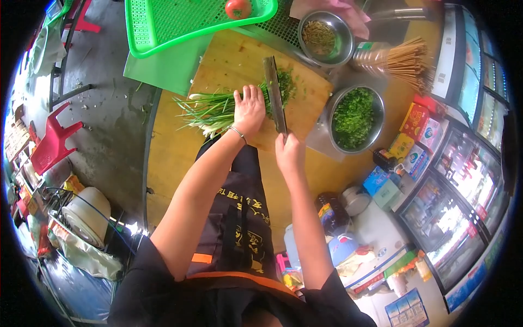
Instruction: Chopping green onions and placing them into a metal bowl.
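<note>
On a wooden cutting board (pixel 229 57) lies a bunch of green onions (pixel 204 108), its leaves and pale ends spread to the left. My left hand (pixel 250 108) presses the bunch down, fingers spread, near the knife. My right hand (pixel 290 152) grips the handle of a cleaver (pixel 274 92), whose dark blade stands edge-down across the bunch. Chopped greens (pixel 288 83) lie to the right of the blade. A steel bowl of chopped greens (pixel 353 118) stands to the right of the board.
Beyond the board are a green plastic basket (pixel 143 45) with a tomato (pixel 238 9) and a steel bowl with brownish pieces (pixel 318 36). Wooden skewers (pixel 408 61) in a plastic container lie at the right. A red plastic stool (pixel 57 141) is on the floor at left.
</note>
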A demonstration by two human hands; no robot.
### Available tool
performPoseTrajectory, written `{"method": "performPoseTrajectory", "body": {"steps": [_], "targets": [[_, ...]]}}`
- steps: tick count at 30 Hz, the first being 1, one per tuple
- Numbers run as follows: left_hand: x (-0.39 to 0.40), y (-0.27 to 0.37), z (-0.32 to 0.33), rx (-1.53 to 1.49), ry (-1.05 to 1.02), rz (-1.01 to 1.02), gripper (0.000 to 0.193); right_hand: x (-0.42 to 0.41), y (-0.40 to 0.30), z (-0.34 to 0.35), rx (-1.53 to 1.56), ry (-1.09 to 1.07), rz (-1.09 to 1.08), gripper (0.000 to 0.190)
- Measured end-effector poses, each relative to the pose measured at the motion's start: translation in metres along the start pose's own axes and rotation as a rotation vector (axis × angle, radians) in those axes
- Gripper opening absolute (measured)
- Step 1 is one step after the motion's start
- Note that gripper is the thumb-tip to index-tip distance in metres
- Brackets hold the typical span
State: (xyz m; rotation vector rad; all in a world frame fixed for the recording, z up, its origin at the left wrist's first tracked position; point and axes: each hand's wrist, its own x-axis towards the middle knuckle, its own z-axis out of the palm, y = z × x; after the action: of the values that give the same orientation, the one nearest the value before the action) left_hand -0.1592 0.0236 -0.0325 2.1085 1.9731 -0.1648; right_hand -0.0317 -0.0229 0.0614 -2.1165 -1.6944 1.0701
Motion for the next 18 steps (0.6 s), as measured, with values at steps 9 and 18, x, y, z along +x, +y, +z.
{"method": "performPoseTrajectory", "body": {"steps": [9, 18], "targets": [[0.001, 0.011, -0.006, -0.004, -0.026, 0.026, 0.048, 0.029, 0.007, 0.032, -0.178, 0.007, -0.002, 0.027], [0.000, -0.004, -0.006, -0.053, -0.097, -0.015, 0.048, -0.005, 0.002, 0.010, -0.045, 0.006, -0.046, 0.027]]}}
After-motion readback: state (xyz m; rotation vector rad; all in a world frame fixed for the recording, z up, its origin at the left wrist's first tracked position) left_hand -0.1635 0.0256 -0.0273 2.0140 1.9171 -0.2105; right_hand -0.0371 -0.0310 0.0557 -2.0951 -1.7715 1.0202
